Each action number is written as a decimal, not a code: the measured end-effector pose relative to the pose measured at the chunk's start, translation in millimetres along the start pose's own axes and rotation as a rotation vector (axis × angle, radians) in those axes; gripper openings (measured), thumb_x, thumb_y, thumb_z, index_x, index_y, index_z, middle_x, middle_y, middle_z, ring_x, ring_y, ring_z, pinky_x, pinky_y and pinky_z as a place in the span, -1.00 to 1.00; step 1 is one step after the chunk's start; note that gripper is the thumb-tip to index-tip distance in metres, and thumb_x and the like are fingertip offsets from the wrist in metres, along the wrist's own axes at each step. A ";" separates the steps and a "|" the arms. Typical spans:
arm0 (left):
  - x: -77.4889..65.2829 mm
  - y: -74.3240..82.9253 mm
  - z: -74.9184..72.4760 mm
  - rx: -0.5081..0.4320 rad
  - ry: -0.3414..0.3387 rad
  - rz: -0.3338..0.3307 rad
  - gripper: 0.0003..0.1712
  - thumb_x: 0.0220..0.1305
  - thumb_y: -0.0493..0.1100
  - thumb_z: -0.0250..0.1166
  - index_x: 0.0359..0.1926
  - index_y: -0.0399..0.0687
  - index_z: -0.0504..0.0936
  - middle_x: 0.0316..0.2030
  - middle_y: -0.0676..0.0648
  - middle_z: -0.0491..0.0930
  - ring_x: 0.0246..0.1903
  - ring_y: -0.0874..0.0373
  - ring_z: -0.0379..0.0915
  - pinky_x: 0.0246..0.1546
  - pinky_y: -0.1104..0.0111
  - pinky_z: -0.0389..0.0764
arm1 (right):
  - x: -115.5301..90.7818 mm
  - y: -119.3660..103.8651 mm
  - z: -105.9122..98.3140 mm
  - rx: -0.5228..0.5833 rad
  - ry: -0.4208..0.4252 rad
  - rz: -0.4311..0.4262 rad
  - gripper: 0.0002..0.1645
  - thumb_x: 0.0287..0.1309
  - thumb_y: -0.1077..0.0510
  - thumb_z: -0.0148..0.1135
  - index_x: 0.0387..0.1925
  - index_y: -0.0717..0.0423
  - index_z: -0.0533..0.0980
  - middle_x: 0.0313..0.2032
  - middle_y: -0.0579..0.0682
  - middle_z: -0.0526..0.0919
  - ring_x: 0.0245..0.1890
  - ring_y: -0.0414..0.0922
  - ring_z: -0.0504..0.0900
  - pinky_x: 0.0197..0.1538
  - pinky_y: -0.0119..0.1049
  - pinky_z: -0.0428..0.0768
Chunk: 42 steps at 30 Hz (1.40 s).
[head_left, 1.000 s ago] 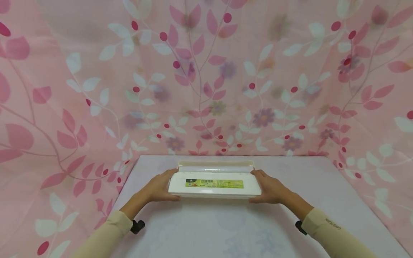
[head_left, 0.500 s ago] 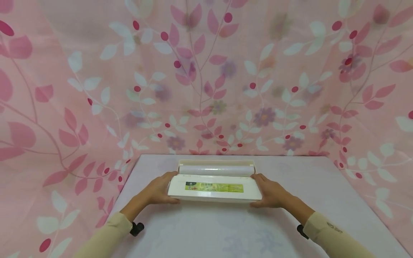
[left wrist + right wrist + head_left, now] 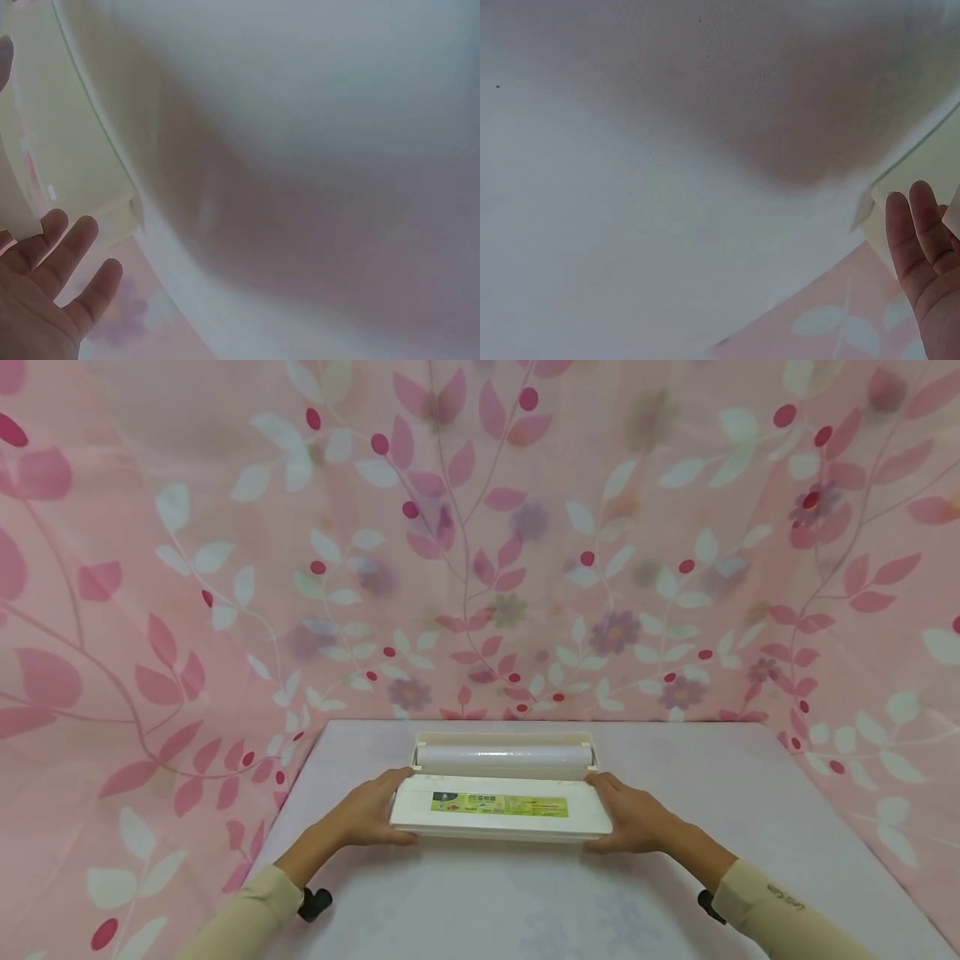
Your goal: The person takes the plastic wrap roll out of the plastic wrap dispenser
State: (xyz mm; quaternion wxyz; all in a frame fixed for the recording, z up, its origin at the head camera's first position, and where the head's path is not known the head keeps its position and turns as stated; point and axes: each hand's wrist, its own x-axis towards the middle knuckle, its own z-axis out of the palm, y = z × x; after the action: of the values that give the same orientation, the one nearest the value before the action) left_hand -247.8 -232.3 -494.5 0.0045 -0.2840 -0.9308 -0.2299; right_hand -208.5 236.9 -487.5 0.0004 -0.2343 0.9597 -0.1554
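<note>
From the head view we saw the lid [image 3: 501,827] with its green label [image 3: 499,804], gripped at its ends by the left hand [image 3: 372,810] and the right hand [image 3: 633,817], thumbs [image 3: 395,837] at the near edge. Just beyond the lid, the box [image 3: 503,739] sat on the table [image 3: 487,893], a roll [image 3: 504,756] inside. From the left wrist we saw three fingers [image 3: 69,251] spread slightly apart near the box. From the right wrist we saw two fingers nearly together; how the others lay we could not tell.
</note>
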 end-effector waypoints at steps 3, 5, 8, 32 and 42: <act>1.2 0.8 2.0 -0.010 0.002 -0.001 0.32 -0.37 0.41 0.60 0.42 -0.01 0.28 0.25 0.02 0.47 0.11 0.09 0.49 0.09 0.02 0.55 | -0.8 1.3 -1.1 0.001 -0.019 0.030 0.28 -0.31 -0.42 0.55 0.36 0.05 0.20 0.17 -0.05 0.44 -0.20 -0.20 0.53 -0.18 -0.22 0.58; 1.2 0.3 4.7 -0.006 -0.006 -0.006 0.33 -0.36 0.41 0.60 0.44 0.00 0.26 0.26 0.01 0.47 0.11 0.07 0.49 0.09 0.00 0.55 | -1.5 1.3 -0.7 0.002 -0.021 0.039 0.27 -0.32 -0.41 0.56 0.36 0.05 0.20 0.17 -0.06 0.45 -0.19 -0.19 0.53 -0.17 -0.20 0.59; -1.1 -1.0 8.2 0.011 -0.016 -0.019 0.35 -0.35 0.42 0.59 0.46 0.04 0.22 0.27 0.01 0.46 0.10 0.07 0.50 0.09 0.00 0.56 | -3.3 -0.2 1.2 0.007 -0.028 0.041 0.28 -0.34 -0.42 0.57 0.35 0.05 0.21 0.16 -0.06 0.45 -0.18 -0.20 0.54 -0.15 -0.20 0.60; -1.4 -9.0 17.2 0.087 -0.018 0.020 0.31 -0.33 0.47 0.54 0.42 0.03 0.24 0.21 -0.01 0.49 0.05 0.07 0.50 0.04 0.02 0.53 | -3.0 5.1 15.7 0.012 -0.002 0.020 0.27 -0.36 -0.43 0.56 0.32 0.05 0.23 0.13 -0.07 0.48 -0.20 -0.20 0.55 -0.19 -0.20 0.60; 0.4 -10.9 15.3 0.159 -0.018 0.056 0.32 -0.30 0.50 0.51 0.43 -0.01 0.24 0.21 -0.05 0.50 0.09 0.04 0.49 0.10 0.00 0.51 | -0.7 3.5 16.4 0.022 -0.035 0.068 0.29 -0.39 -0.47 0.55 0.33 0.03 0.22 0.13 -0.08 0.47 -0.18 -0.21 0.54 -0.15 -0.19 0.61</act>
State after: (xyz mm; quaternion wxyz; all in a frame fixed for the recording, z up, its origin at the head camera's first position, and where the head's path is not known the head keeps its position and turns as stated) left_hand -252.0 -233.5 -512.8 0.0253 -0.3109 -0.9378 -0.1523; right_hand -208.3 235.3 -504.2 0.0252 -0.2043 0.9651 -0.1617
